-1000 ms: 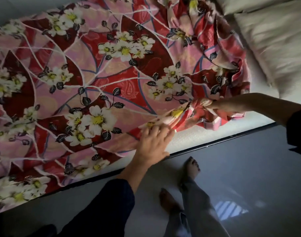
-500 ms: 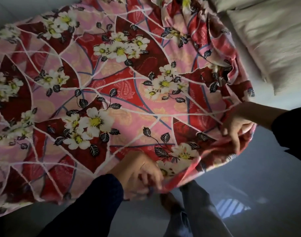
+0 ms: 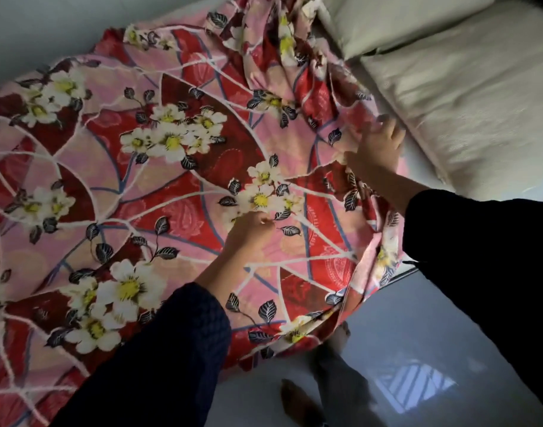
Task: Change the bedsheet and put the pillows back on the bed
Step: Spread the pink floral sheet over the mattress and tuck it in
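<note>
The bedsheet, red and pink with white flowers, covers most of the bed and runs out of view at the left and bottom edges. The mattress under it is almost wholly hidden; only a pale strip shows between the sheet's bunched right edge and the pillow. A second pillow behind it is cut off at the top.

The right hand is smeared by motion. Its fingers look stretched out and a little apart, lying on the rumpled edge of the sheet just beside the pillow. The left hand rests near the middle of the sheet by a cluster of flowers, its fingers curled with the tips bunched together, pinching a bit of the cloth. Dark sleeves cover both forearms, and the right one fills the frame's right side.

The sheet's near corner hangs over the bed's side in folds. Below it lies a smooth grey floor with a barred patch of light. A bare foot stands there in shadow, dim and hard to make out.
</note>
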